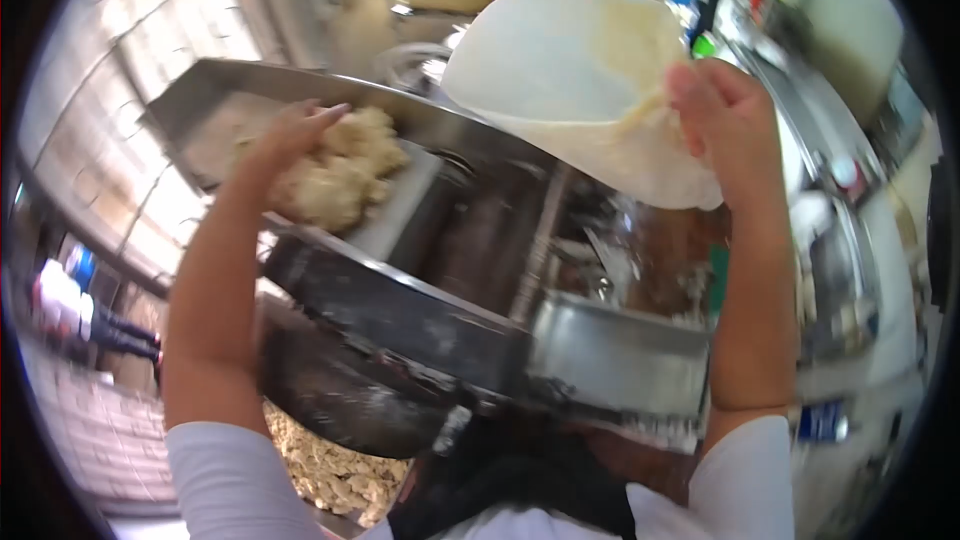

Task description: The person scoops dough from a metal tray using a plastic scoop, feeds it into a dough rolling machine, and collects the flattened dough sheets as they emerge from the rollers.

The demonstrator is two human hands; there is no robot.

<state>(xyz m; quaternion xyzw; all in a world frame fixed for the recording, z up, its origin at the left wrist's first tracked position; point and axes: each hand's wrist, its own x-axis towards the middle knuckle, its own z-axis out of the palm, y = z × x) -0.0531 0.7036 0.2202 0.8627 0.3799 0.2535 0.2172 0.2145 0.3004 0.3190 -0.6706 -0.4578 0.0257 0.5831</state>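
A metal trough [480,240] spans the view, a black pan [340,390] beneath it, a cluttered counter [850,240] to the right. Pale, lumpy dough [345,175] sits at the trough's left end; the left hand [305,130] lies on it, its grip unclear. The right hand [715,115] clenches a translucent tub's [560,60] residue-smeared rim.

my one view looks from the wearer's head, forward and down past both forearms, close above the metal trough [400,290].
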